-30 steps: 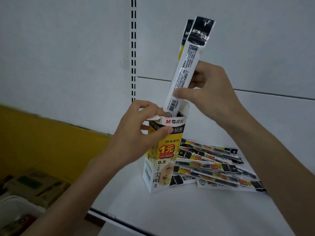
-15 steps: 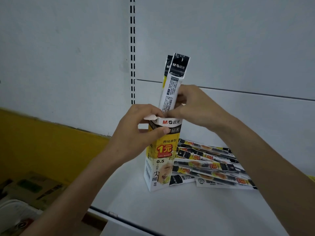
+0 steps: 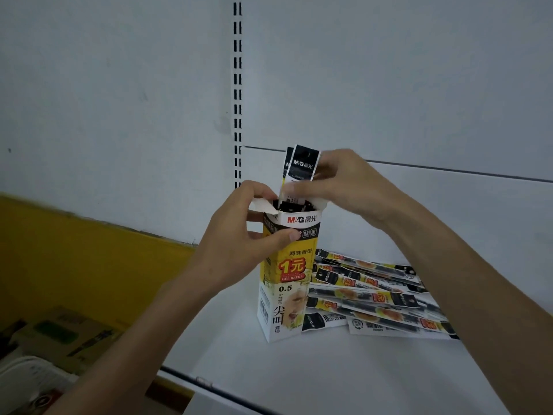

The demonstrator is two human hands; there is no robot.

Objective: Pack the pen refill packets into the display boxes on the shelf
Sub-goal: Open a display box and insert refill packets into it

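On the white shelf (image 3: 329, 378), a tall display box (image 3: 287, 295) stands upright with its top flaps open. Just beside it on the right, against its base, lies a loose pile of refill packets (image 3: 374, 298), overlapping flat on the shelf. Behind runs a white back panel with a slotted upright (image 3: 237, 85). A yellow panel (image 3: 74, 250) lies lower left, with a brown carton (image 3: 59, 330) below it, too blurred to read.

The left hand (image 3: 239, 244) grips the box near its top, thumb across the front face, fingers curled at the left flap. The right hand (image 3: 344, 184) pinches two held packets (image 3: 302, 166); their lower ends stand inside the box mouth, black tops projecting above. This hand covers their middle, so their depth in the box cannot be judged.

The box front reads "M&G", "1元", "GEL REFILL" and "0.5"; a barcode sits on its side face. The front held packet also reads "M&G". The loose packets appear to repeat the "1元" mark, though blurred.
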